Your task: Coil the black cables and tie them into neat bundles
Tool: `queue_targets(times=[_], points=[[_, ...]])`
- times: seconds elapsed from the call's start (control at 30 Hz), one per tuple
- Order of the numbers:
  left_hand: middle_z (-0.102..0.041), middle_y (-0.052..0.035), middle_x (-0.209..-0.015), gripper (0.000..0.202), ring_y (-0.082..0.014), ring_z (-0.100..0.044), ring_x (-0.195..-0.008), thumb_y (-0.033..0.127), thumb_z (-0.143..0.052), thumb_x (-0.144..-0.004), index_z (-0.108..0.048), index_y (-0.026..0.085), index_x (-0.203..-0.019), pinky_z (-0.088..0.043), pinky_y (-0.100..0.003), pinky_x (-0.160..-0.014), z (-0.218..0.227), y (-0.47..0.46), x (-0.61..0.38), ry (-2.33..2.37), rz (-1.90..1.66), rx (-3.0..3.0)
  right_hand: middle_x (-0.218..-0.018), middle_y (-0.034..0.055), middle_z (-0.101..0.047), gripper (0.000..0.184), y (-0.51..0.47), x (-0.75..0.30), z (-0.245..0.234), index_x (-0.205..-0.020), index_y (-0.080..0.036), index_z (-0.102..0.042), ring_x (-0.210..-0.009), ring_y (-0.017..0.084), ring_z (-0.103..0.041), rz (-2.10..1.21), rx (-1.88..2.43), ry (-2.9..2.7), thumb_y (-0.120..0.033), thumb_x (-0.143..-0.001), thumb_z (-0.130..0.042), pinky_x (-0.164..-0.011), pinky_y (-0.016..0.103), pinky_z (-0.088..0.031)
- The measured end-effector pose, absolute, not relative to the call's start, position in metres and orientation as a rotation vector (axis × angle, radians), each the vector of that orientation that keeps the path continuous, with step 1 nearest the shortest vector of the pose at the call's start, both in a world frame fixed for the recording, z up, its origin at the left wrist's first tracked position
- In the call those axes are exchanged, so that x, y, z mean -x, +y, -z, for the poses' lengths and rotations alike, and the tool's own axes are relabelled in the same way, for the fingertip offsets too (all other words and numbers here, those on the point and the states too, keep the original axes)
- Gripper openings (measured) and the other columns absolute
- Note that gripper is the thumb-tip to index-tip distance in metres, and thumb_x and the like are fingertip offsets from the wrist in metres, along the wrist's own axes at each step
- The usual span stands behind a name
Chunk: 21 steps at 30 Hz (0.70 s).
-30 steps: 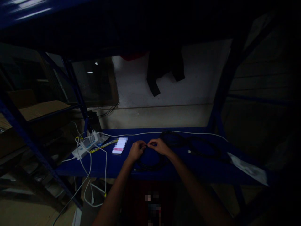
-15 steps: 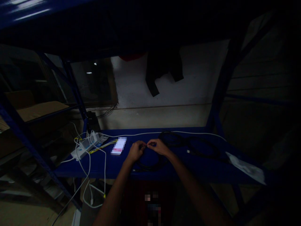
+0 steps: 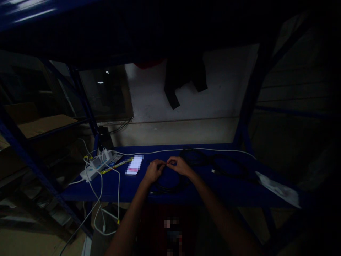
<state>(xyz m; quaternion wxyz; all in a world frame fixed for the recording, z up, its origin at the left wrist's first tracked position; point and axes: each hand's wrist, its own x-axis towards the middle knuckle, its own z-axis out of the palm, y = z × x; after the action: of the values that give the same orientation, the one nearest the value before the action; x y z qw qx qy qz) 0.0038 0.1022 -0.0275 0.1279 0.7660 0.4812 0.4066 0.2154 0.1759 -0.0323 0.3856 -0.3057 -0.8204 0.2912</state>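
My left hand [image 3: 153,171] and my right hand [image 3: 178,165] meet above the middle of a blue shelf [image 3: 202,195], fingertips almost touching. Both are closed in a pinch. Whatever lies between the fingertips is thin and dark, too small to make out in the dim light. Just below them a coiled black cable [image 3: 167,189] lies on the shelf, its upper part hidden behind the hands. Its plug end [image 3: 152,192] points left near the front edge.
Two more black cable coils [image 3: 195,156] [image 3: 231,174] lie to the right, with a clear plastic bag [image 3: 278,188] beyond. A lit phone [image 3: 134,165] is left of my hands. A white power strip [image 3: 92,172] trails white cables [image 3: 119,185] over the front edge.
My fingertips have shifted very slightly, the left fingers straightening a little towards the right hand. Cables, phone and power strip stay where they were.
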Motion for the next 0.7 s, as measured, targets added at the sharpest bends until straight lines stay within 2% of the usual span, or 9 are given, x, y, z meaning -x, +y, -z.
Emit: queue_targets(times=[0.7], points=[[-0.079,-0.0064,-0.110,0.023,-0.0229,-0.072,-0.104,0.023,-0.062,-0.100,-0.082,0.025,-0.112,-0.054,-0.037,-0.098,0.0304,0.1044,-0.0019,1.356,-1.195,-2.260,-0.102,0.0083,-0.078,0.013,0.1760,-0.2163,0.0347,-0.085,-0.022,-0.078,-0.096,0.025,-0.073,-0.657,0.826,-2.095,-0.034,-0.084,-0.073,-0.094,0.039,-0.055]])
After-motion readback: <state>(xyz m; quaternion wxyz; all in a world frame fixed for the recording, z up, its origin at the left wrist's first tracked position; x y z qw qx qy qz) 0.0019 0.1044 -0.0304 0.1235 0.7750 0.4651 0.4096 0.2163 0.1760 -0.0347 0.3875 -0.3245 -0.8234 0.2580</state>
